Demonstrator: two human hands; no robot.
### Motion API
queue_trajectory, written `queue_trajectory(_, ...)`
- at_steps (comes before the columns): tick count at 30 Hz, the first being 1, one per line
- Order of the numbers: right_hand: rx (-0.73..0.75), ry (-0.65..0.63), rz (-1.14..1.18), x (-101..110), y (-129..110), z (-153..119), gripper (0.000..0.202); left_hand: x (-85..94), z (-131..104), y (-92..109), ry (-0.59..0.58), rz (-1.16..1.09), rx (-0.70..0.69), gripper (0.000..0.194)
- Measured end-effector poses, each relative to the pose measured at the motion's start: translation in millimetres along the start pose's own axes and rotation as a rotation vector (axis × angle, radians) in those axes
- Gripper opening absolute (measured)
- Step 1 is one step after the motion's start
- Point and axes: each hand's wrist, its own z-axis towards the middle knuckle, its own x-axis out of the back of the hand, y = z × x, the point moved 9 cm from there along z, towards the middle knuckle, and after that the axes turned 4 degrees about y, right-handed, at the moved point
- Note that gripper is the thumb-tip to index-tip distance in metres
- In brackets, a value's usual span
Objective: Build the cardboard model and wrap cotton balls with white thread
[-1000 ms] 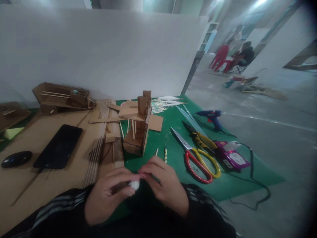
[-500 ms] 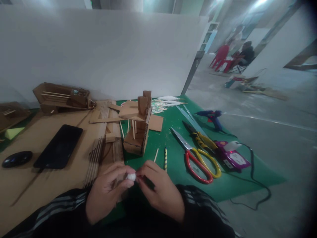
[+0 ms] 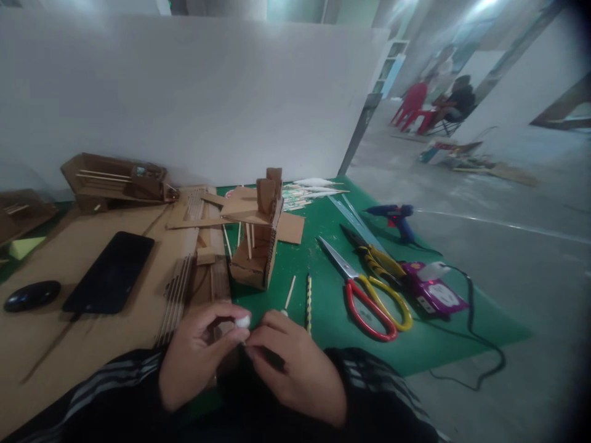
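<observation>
Carefully, the left hand (image 3: 189, 363) pinches a small white lump (image 3: 242, 322) between its thumb and pointer finger. The lump is up off the table, close in front of the person, and its top pokes out past the fingers. The right hand (image 3: 300, 363) is just beside it, with its thumb and pointer finger bent close together near the lump. I cannot tell if those fingers hold something too, or if the two hands touch. Both arms wear black sleeves (image 3: 383, 384) with pale stripes.

Right behind the right hand, a thin stick (image 3: 290, 292) and a yellow and black pencil (image 3: 308, 301) lie on the green tabletop (image 3: 318, 252). Farther back stands a brown cardboard model (image 3: 252, 267) with little sticks holding up its top floor.

Over on the right are big scissors (image 3: 353, 277) with one red handle and one yellow handle. Next to them are pliers (image 3: 367, 251) with yellow and black grips, then a purple power strip (image 3: 438, 296) with a white plug (image 3: 432, 271) in it. A blue glue gun (image 3: 401, 221) lies behind these.

On the left, a black phone (image 3: 109, 271) and a black computer mouse (image 3: 32, 296) sit on a flat brown cardboard sheet (image 3: 111, 344).
</observation>
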Motion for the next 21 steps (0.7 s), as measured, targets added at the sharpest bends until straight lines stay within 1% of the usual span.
queue_trajectory(2, 0.043, -0.002, -0.009, 4, -5, -1, 0.012, -1.1, 3, 0, -0.015, -0.084, 0.021, 0.008)
queue_trajectory(4, 0.076, 0.0, -0.022, 9, -8, -2, 0.013, -3.2, 5, 2, -0.049, -0.119, 0.019, 0.007)
queue_trajectory(8, 0.12, 0.016, -0.048, 19, -11, -3, 0.015, -9.9, 7, 14, -0.151, -0.05, -0.056, 0.013)
queue_trajectory(11, 0.143, 0.069, -0.07, 24, -10, -3, 0.017, -14.3, 6, 21, -0.196, -0.055, -0.075, 0.011)
queue_trajectory(14, 0.152, 0.164, -0.077, 29, -6, -2, 0.018, -15.9, 4, 19, -0.193, -0.069, -0.034, 0.007)
queue_trajectory(17, 0.134, 0.254, -0.06, 34, -3, 0, 0.015, -15.2, 0, 11, -0.164, -0.098, 0.039, 0.008)
queue_trajectory(21, 0.084, 0.286, -0.039, 36, 3, 4, 0.013, -17.0, -4, 5, -0.16, -0.149, 0.106, 0.008)
